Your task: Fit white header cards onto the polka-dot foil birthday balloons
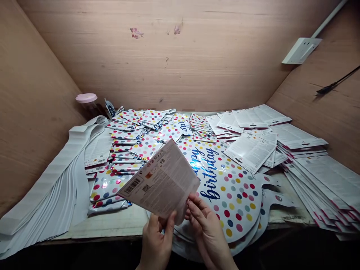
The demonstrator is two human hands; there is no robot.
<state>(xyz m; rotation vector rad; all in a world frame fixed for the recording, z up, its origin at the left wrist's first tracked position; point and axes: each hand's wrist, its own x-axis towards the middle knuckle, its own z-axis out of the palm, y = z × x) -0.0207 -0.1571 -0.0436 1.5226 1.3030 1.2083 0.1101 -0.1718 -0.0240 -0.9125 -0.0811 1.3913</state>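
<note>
A printed packet (165, 183) with a barcode and small text is held tilted above the table. My left hand (158, 234) pinches its lower edge between thumb and fingers. At the packet's lower right corner is my right hand (204, 225), its thumb and fingers closed together there; part of the fingers is hidden. Beneath lie flat round balloons (239, 195) with coloured dots and "happy birthday" lettering. Folded dotted balloons (126, 150) form stacks behind and left of the packet.
White printed packets (306, 168) are piled at the right. Long white paper strips (64, 180) lie at the left, near a pink-lidded container (86, 99). Wooden walls enclose the table (112, 225); a white socket plate (301, 51) and black cable (337, 81) are at upper right.
</note>
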